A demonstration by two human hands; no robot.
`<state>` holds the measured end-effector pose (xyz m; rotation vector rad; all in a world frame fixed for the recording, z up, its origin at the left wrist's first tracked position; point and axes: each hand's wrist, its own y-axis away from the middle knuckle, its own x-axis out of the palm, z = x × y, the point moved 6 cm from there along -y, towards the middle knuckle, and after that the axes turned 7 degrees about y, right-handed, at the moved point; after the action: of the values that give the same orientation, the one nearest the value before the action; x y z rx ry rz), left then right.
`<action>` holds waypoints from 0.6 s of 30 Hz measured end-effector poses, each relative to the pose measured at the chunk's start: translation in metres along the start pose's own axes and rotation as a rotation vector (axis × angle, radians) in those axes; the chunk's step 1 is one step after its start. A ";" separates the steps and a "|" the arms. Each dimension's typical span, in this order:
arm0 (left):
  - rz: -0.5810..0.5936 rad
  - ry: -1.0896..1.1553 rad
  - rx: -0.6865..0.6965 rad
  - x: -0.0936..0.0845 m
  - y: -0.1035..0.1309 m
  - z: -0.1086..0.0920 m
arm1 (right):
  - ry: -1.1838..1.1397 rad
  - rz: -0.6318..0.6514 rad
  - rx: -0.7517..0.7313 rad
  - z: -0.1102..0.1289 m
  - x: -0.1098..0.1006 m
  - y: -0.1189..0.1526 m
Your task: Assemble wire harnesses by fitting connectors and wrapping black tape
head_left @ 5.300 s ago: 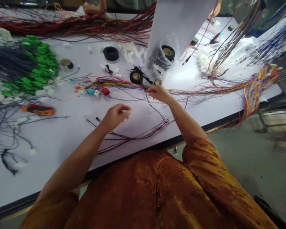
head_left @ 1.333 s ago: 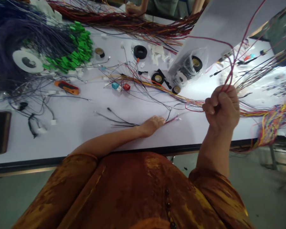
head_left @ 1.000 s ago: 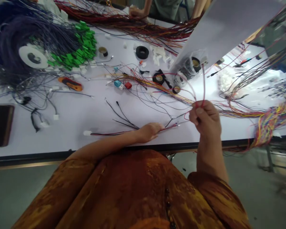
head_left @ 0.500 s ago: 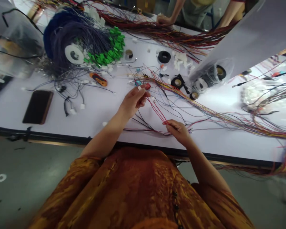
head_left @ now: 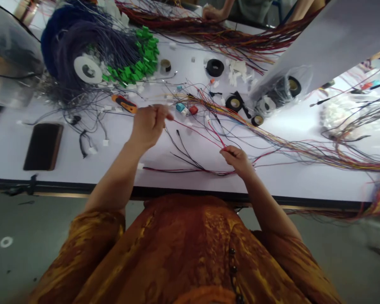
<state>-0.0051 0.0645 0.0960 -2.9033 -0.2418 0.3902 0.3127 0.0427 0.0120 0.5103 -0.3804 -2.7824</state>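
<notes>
My left hand point(head_left: 150, 124) is closed on the end of a thin red wire point(head_left: 194, 130), drawn taut toward the right. With fingers pinched, my right hand point(head_left: 237, 159) holds that wire and other red strands. From the right fingertips a short red length runs up to a small white connector point(head_left: 208, 120). A red connector point(head_left: 193, 109) and a blue connector point(head_left: 180, 107) lie on the table between the hands. Below them, black and red wires point(head_left: 190, 170) stretch along the table's near side, with a white connector point(head_left: 140, 166) at their left end.
An orange utility knife point(head_left: 124, 103) and a dark phone point(head_left: 43, 146) lie left. Behind is a coil of blue wires with green connectors point(head_left: 142, 57). Black tape rolls point(head_left: 215, 67) sit beyond the multicoloured harness point(head_left: 266, 134). Across the table rests another person's hand point(head_left: 213, 13).
My left hand has moved left, pulling one red wire away from the other strands. The red and blue connectors now show uncovered. My right hand has shifted slightly upward in view.
</notes>
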 end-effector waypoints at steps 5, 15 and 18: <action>-0.058 0.053 -0.089 -0.015 0.028 0.023 | -0.433 -0.093 -0.044 0.002 -0.004 -0.014; -0.214 0.372 -0.356 -0.023 0.068 0.070 | -0.418 0.041 -0.012 0.004 0.012 -0.019; -0.256 0.418 -0.414 -0.022 0.069 0.074 | -0.285 0.064 -0.074 0.012 0.014 -0.013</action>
<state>-0.0374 0.0062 0.0165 -3.1925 -0.6819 -0.3492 0.2925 0.0527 0.0149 0.0813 -0.3453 -2.7980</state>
